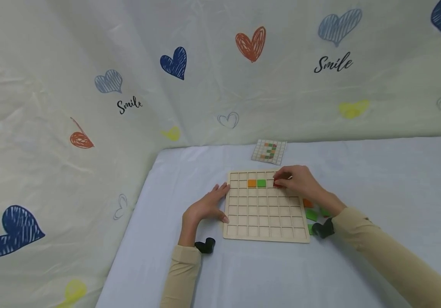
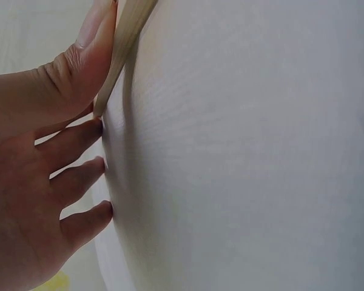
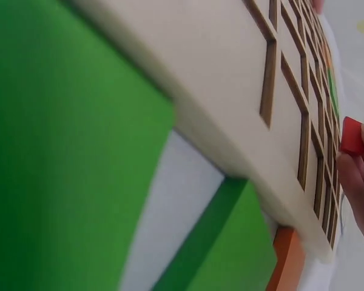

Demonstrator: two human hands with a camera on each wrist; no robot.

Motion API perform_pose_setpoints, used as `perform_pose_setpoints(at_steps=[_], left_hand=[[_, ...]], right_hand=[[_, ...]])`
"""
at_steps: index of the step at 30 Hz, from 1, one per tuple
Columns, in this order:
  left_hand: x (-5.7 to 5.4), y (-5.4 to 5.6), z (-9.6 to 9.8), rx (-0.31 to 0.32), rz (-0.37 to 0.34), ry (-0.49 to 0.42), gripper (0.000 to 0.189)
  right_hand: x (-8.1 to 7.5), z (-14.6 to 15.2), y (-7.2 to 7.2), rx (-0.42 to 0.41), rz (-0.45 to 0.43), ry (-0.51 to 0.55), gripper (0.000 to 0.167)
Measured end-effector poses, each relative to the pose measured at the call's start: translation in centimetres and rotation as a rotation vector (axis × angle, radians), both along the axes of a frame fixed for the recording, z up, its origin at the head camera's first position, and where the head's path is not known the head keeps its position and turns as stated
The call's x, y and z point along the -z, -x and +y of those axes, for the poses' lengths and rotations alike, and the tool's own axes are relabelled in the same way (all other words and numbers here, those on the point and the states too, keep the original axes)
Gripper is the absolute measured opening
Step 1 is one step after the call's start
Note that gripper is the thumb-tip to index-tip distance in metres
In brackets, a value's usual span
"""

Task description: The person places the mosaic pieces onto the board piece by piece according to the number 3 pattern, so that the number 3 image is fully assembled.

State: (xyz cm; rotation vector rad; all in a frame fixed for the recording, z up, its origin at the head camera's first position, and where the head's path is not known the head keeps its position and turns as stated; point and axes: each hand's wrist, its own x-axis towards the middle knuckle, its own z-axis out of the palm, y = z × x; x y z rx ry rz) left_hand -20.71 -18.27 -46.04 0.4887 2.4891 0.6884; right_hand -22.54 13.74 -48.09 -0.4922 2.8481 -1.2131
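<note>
A square wooden grid board [image 1: 266, 240] lies on the white-covered table. An orange tile [image 1: 252, 183] and a green tile [image 1: 261, 183] sit side by side in its second row from the far edge. Between thumb and fingers my right hand [image 1: 301, 182] pinches a small red tile [image 3: 352, 136] over that same row, to the right of the green one; whether the tile touches the board cannot be told. My left hand [image 1: 203, 208] rests at the board's left edge, thumb and fingers spread, with fingertips down on the cloth in the left wrist view.
Loose tiles lie along the board's right side: an orange one [image 1: 308, 203], several green ones [image 1: 311, 214], some partly hidden by my right wrist. Behind the board is a card [image 1: 269, 152] printed with a coloured grid pattern. A printed curtain [image 1: 205, 94] hangs behind the table.
</note>
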Motion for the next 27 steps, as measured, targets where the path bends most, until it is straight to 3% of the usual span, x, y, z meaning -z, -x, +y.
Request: perform_pose_setpoints(at_steps=[9,13,19,27], left_hand=[[0.2,0.1,-0.2,-0.021,-0.009,-0.024,0.112],[0.2,0.1,-0.1,-0.017,-0.013,-0.026,0.113],[0.2,0.0,0.0,-0.014,-0.012,-0.021,0.114],[0.2,0.1,0.0,-0.017,-0.008,-0.022,0.114]], right_hand=[[0.4,-1.5,1.0,-0.034,0.031,0.003,0.012],[0.7,-1.8,1.1,-0.029,0.033,-0.002,0.017],[0.7,-1.9,1.1,-0.002,0.009,-0.033,0.009],[0.4,-2.0,1.1,-0.032,0.025,-0.071,0.013]])
